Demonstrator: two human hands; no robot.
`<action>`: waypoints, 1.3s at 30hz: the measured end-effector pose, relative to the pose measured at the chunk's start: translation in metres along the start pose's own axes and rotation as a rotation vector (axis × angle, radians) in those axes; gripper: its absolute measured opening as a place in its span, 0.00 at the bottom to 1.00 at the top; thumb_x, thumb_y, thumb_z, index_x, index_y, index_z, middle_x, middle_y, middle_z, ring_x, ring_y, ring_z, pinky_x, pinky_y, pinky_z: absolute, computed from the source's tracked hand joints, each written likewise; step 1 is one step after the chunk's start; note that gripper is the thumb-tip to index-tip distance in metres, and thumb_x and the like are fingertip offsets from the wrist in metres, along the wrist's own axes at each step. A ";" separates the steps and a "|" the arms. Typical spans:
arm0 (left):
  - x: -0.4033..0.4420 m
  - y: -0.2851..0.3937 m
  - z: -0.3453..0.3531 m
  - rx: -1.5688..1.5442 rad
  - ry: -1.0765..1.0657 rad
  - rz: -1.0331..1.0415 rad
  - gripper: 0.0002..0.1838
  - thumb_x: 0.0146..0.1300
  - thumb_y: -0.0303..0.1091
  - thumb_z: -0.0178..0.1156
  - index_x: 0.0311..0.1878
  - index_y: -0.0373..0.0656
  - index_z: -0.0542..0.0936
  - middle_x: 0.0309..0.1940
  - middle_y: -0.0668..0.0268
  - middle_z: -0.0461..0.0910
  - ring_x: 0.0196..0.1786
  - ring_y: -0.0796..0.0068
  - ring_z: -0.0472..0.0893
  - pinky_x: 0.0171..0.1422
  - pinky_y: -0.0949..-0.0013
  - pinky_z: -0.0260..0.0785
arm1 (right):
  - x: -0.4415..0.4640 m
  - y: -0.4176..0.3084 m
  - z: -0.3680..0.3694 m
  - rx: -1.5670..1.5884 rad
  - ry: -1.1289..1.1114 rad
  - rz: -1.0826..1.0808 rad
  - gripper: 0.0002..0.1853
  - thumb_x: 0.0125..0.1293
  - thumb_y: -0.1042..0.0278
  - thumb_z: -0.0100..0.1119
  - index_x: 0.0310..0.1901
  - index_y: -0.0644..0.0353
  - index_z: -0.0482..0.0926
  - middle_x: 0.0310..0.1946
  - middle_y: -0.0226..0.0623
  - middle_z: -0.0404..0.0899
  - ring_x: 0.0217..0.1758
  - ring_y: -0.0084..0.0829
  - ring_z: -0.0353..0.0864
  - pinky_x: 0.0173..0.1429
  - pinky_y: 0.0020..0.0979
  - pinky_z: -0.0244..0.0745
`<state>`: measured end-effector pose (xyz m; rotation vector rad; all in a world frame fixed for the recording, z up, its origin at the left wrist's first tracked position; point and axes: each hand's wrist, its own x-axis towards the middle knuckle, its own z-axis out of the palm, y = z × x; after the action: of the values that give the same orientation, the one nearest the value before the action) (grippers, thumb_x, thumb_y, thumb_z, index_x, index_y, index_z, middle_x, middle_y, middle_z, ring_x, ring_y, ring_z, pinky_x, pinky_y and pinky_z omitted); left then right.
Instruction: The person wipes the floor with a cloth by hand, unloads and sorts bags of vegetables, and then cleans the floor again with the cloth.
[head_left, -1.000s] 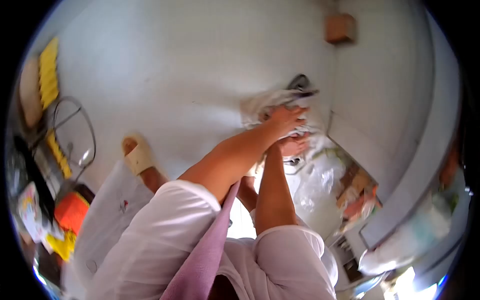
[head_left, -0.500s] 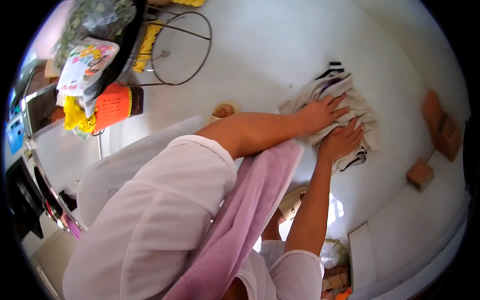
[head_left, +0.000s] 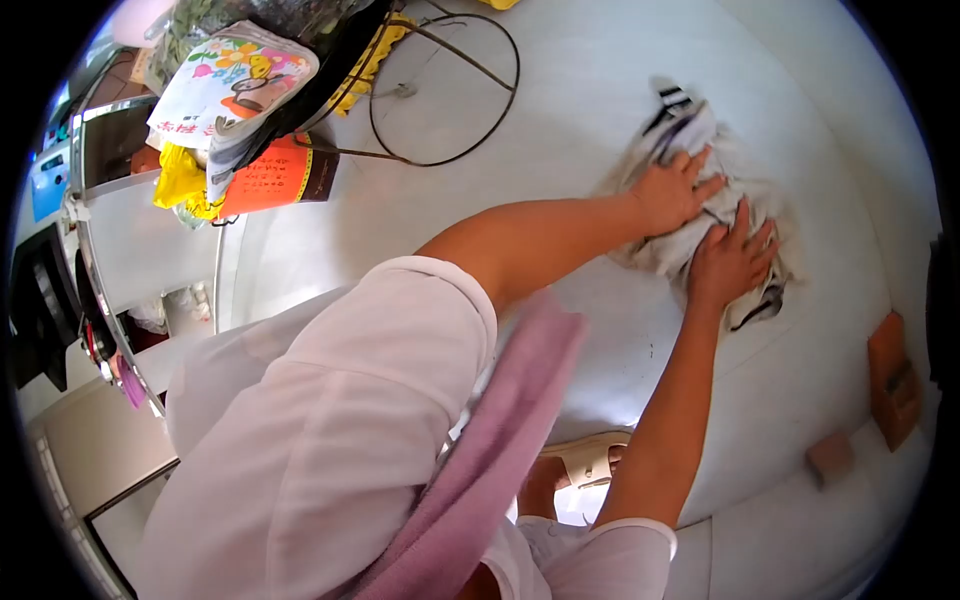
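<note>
A crumpled beige cloth with dark and striped edges lies bunched on the pale floor. My left hand presses down on its middle, palm down, with fingers stretched and spread. Just below it, my right hand lies flat on the nearer part of the cloth, fingers also apart. Both palms are hidden against the fabric. A mauve towel hangs down from my body between the two arms.
A round wire stand is at the upper left, near an orange box and a printed bag. Brown blocks lie by the right wall. My sandalled foot shows below.
Both hands and the cloth have shifted up and to the right in view. The view itself has moved, and the bowl-like item beside my left arm is out of sight.
</note>
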<state>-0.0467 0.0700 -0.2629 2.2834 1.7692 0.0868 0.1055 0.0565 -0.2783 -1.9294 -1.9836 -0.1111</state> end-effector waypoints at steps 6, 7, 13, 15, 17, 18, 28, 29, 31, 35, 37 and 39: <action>-0.059 -0.005 0.016 -0.108 0.095 -0.123 0.35 0.70 0.41 0.56 0.79 0.47 0.62 0.78 0.34 0.49 0.73 0.32 0.61 0.60 0.46 0.77 | -0.027 -0.005 0.003 0.035 -0.054 -0.186 0.30 0.63 0.57 0.58 0.69 0.27 0.74 0.76 0.33 0.67 0.79 0.50 0.61 0.73 0.58 0.61; -0.075 0.003 0.021 -0.097 0.095 -0.131 0.35 0.70 0.42 0.56 0.79 0.47 0.61 0.78 0.33 0.48 0.73 0.32 0.61 0.60 0.45 0.77 | -0.048 -0.004 -0.005 0.000 -0.079 -0.205 0.30 0.64 0.57 0.58 0.70 0.30 0.73 0.76 0.30 0.66 0.80 0.48 0.60 0.74 0.55 0.61; -0.187 0.054 0.030 -0.139 -0.237 0.095 0.41 0.68 0.47 0.57 0.80 0.43 0.58 0.79 0.29 0.41 0.68 0.33 0.68 0.58 0.47 0.77 | -0.197 0.001 -0.076 0.108 -0.257 -0.036 0.29 0.64 0.63 0.57 0.69 0.48 0.74 0.78 0.36 0.61 0.83 0.49 0.53 0.78 0.54 0.53; -0.224 0.081 0.028 -0.031 -0.140 0.168 0.36 0.67 0.46 0.58 0.77 0.46 0.66 0.81 0.36 0.45 0.57 0.52 0.73 0.46 0.59 0.78 | -0.243 -0.003 -0.094 0.083 -0.267 0.075 0.28 0.62 0.65 0.56 0.66 0.50 0.76 0.76 0.38 0.64 0.83 0.50 0.53 0.79 0.55 0.52; -0.247 0.091 0.034 0.056 -0.115 0.232 0.34 0.68 0.43 0.56 0.76 0.47 0.67 0.81 0.39 0.48 0.56 0.55 0.73 0.45 0.61 0.78 | -0.278 -0.006 -0.106 0.062 -0.284 0.145 0.26 0.61 0.66 0.56 0.63 0.52 0.77 0.76 0.38 0.64 0.82 0.51 0.54 0.78 0.55 0.53; -0.257 0.095 0.042 0.102 -0.099 0.258 0.33 0.68 0.42 0.55 0.76 0.48 0.68 0.81 0.40 0.50 0.56 0.57 0.73 0.44 0.63 0.78 | -0.285 -0.008 -0.110 0.066 -0.280 0.161 0.26 0.61 0.66 0.56 0.63 0.53 0.77 0.76 0.38 0.64 0.82 0.51 0.54 0.78 0.55 0.53; -0.180 0.074 0.042 0.063 0.101 0.270 0.33 0.63 0.36 0.59 0.74 0.49 0.70 0.79 0.42 0.56 0.58 0.54 0.75 0.36 0.65 0.81 | -0.202 0.022 -0.079 0.161 -0.220 0.079 0.27 0.59 0.68 0.60 0.64 0.52 0.78 0.76 0.36 0.65 0.81 0.48 0.57 0.79 0.51 0.55; -0.157 0.078 0.039 0.068 0.151 0.212 0.34 0.62 0.37 0.60 0.74 0.50 0.70 0.78 0.42 0.57 0.58 0.52 0.74 0.36 0.64 0.82 | -0.174 0.036 -0.068 0.194 -0.180 0.022 0.27 0.61 0.67 0.59 0.65 0.49 0.77 0.77 0.32 0.64 0.82 0.45 0.56 0.79 0.50 0.55; -0.115 0.097 0.036 0.157 0.166 0.086 0.35 0.61 0.39 0.62 0.74 0.50 0.70 0.78 0.41 0.57 0.59 0.48 0.74 0.38 0.61 0.83 | -0.123 0.068 -0.055 0.157 -0.195 -0.099 0.26 0.66 0.61 0.56 0.68 0.43 0.76 0.76 0.29 0.65 0.81 0.41 0.58 0.80 0.47 0.55; -0.058 0.148 0.056 0.032 0.239 0.023 0.34 0.64 0.41 0.61 0.75 0.54 0.69 0.78 0.39 0.55 0.64 0.42 0.72 0.42 0.54 0.84 | -0.087 0.146 -0.050 0.002 -0.170 -0.099 0.27 0.72 0.58 0.50 0.72 0.35 0.71 0.76 0.28 0.65 0.82 0.39 0.54 0.82 0.47 0.49; -0.042 0.186 0.066 0.016 0.158 0.088 0.33 0.66 0.41 0.60 0.75 0.55 0.68 0.79 0.40 0.54 0.67 0.40 0.69 0.46 0.50 0.83 | -0.104 0.182 -0.065 -0.075 -0.160 0.068 0.27 0.72 0.57 0.49 0.73 0.34 0.68 0.77 0.29 0.64 0.83 0.41 0.53 0.83 0.49 0.47; -0.031 0.234 0.095 0.034 0.091 0.179 0.32 0.69 0.40 0.57 0.77 0.58 0.65 0.81 0.41 0.50 0.72 0.41 0.65 0.50 0.48 0.82 | -0.125 0.217 -0.082 -0.124 -0.146 0.221 0.28 0.72 0.58 0.48 0.75 0.34 0.66 0.78 0.30 0.62 0.83 0.44 0.52 0.83 0.50 0.45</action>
<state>0.1848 -0.0293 -0.2969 2.4954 1.6150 0.1971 0.3338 -0.0746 -0.2845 -2.2821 -1.8747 -0.0356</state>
